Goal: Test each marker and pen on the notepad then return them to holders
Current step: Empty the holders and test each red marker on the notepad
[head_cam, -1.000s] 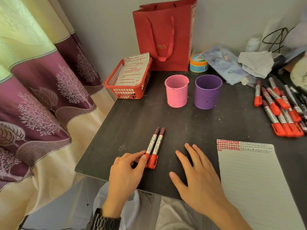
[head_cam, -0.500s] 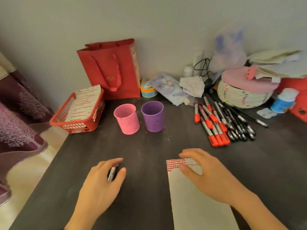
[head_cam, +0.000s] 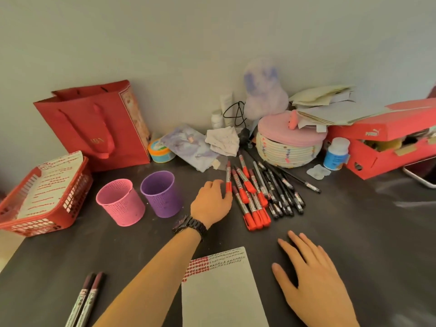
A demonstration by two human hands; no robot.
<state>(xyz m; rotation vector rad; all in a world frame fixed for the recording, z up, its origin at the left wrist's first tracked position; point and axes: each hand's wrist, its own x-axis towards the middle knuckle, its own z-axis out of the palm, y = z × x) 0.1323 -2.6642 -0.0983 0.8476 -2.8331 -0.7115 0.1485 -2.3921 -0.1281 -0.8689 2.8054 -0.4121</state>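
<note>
My left hand (head_cam: 212,201) reaches across the dark table to a pile of red-capped markers (head_cam: 253,204). Its thumb and forefinger pinch the cap end of the leftmost red marker (head_cam: 228,173), which still lies on the table. Black pens (head_cam: 283,194) lie beside the pile. My right hand (head_cam: 313,282) rests flat on the table, just right of the notepad (head_cam: 219,293), whose top edge carries red and dark test marks. Two dark maroon markers (head_cam: 86,300) lie at the front left. The pink holder (head_cam: 120,201) and purple holder (head_cam: 161,194) stand upright left of my left hand.
A red mesh basket (head_cam: 70,204) with marked sheets sits at the far left, a red paper bag (head_cam: 99,128) behind it. Along the wall are a small tin (head_cam: 159,151), a woven basket with a pink lid (head_cam: 290,147), a white bottle (head_cam: 336,153) and a red shoebox (head_cam: 389,142).
My left hand let go of the maroon markers at the front left and reached forward to the red marker pile. My right hand came off the notepad and rests to its right. The view swung right.
</note>
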